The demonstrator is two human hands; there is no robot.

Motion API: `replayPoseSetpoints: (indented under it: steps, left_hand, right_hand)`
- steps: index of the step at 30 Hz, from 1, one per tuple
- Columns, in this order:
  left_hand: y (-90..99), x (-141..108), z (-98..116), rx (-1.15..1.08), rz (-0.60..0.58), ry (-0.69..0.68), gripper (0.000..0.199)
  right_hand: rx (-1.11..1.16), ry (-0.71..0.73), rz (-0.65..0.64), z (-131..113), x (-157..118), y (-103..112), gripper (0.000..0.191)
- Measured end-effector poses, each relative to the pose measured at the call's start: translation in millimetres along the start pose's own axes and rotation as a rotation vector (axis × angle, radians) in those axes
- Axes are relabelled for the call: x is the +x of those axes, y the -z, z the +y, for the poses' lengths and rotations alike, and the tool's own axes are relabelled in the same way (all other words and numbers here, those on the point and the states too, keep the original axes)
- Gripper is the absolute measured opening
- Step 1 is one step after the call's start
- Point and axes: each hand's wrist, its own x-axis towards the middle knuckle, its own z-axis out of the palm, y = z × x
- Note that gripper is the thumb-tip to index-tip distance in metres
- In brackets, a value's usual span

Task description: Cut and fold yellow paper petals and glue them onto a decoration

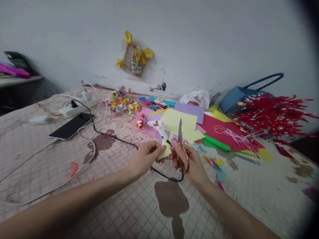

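In our left hand (pixel 147 156) we pinch a small pale yellow piece of paper (pixel 164 151), just on the near side of the white glue gun (pixel 163 133). Our right hand (pixel 195 166) grips the scissors (pixel 180 127) by their handles, blades pointing up, its fingertips close to the paper's edge. The piece seems to be already cut to a small size, while the larger pale yellow sheet (pixel 181 120), beside the glue gun, looks mostly uncut; we cannot tell whether the small piece needs more trimming. Coloured scraps (pixel 219 162) lie right of the glue gun on the surface (pixel 119 212). Beyond it to the left, a small pot (pixel 116 97) holds tiny paper blossoms (pixel 121 90), with more heaped beside it. Far to its right stands a blue bag (pixel 230 98), whose contents we cannot make out, behind red fuzzy stems (pixel 266 116).
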Motion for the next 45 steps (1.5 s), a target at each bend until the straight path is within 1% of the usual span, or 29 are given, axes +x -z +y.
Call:
replayPoseSetpoints:
  steps: [2,5,8,11,14,16,19,21,25,32,36,39,45]
  left_hand:
    - [5.2,-1,-3,-0.02,0.008,0.012,0.029]
    - [9.9,-4,-10,-0.004,0.02,0.026,0.031]
    - [13.3,-7,-14,-0.009,-0.013,0.032,0.029]
    - [17.6,-10,-14,-0.052,-0.065,0.049,0.027]
    - [22.8,-11,-12,-0.1,-0.059,0.076,0.027]
    - [26.4,-10,-10,-0.131,-0.045,0.093,0.026]
    - [30.9,-9,-8,-0.161,-0.025,0.095,0.026]
    - [32.9,-8,-8,-0.183,-0.026,0.091,0.026]
    - [34.5,-8,-6,-0.224,-0.01,0.116,0.027]
    - [35.0,-6,-1,-0.349,-0.01,0.14,0.027]
    - [36.1,-5,-1,-0.382,-0.031,0.178,0.028]
    - [37.0,-5,-3,-0.407,-0.026,0.2,0.027]
    - [37.9,-5,-3,-0.425,-0.06,0.185,0.026]
  right_hand:
    - [0.031,-0.022,-0.034,1,2,-5,0.03]
    - [-0.022,-0.048,-0.07,5,4,-10,0.026]
    - [-0.082,-0.058,-0.056,11,3,-13,0.025]
    - [-0.076,-0.071,-0.067,15,0,-14,0.025]
    - [-0.044,-0.122,-0.09,15,-5,-13,0.028]
    - [-0.043,-0.119,-0.11,13,-10,-12,0.029]
    - [-0.098,-0.085,-0.19,7,-17,-11,0.027]
    - [-0.143,-0.098,-0.246,3,-20,-9,0.026]
    - [-0.173,-0.112,-0.273,-2,-23,-5,0.031]
    - [-0.344,-0.078,-0.331,-7,-28,-9,0.036]
    - [-0.333,-0.117,-0.357,-2,-29,-10,0.037]
    - [-0.303,-0.163,-0.35,2,-29,-10,0.038]
    - [-0.297,-0.168,-0.338,3,-29,-9,0.037]
